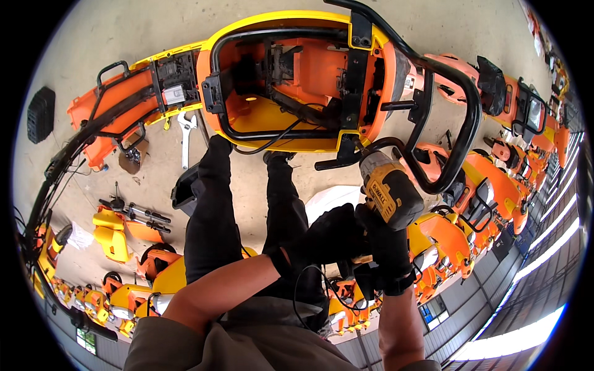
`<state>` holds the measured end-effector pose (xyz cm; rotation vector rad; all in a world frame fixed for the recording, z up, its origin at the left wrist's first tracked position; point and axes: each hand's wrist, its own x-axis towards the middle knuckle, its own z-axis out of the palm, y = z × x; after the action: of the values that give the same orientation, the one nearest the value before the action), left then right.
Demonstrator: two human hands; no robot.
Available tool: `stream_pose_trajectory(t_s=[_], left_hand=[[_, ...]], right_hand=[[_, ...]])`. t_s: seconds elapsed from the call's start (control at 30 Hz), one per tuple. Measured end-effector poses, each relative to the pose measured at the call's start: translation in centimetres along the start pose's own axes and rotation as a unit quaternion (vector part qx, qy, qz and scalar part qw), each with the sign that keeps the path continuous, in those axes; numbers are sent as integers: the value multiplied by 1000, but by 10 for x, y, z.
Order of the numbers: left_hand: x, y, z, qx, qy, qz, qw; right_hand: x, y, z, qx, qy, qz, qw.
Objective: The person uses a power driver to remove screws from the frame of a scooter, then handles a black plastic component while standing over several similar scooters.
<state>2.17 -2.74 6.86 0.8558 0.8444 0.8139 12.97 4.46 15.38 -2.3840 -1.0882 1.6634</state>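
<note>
My right hand (383,241), in a black glove, grips a yellow-and-black cordless drill driver (390,188). Its nose points up and left to the right front corner of an orange-and-yellow scooter body (272,146), by a black metal bracket (356,93). Whether the bit sits on a fastener is too small to tell. Close beside the drill's grip, my left hand (331,235), also gloved, is closed with its fingertips against or near my right hand; anything in it is hidden. A bent black tube bar (473,117) arches right of the drill.
An adjustable wrench (185,139) lies on the floor left of my legs, near an open cardboard box (134,154). A black crate-like block (41,114) is at far left. Rows of orange and yellow scooters (489,185) stand to the right and behind. A thin black cable (297,290) hangs by my waist.
</note>
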Motion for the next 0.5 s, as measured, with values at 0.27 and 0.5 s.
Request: stream_pose_trajectory(t_s=[0.27,0.5], left_hand=[[1,-7,7,-33,-2,-16,999],[2,15,-3,-52,-12,-30,998]], right_hand=[[0,13,1,0,19,-52,998],[1,13,-3,-77,17,-48,996]])
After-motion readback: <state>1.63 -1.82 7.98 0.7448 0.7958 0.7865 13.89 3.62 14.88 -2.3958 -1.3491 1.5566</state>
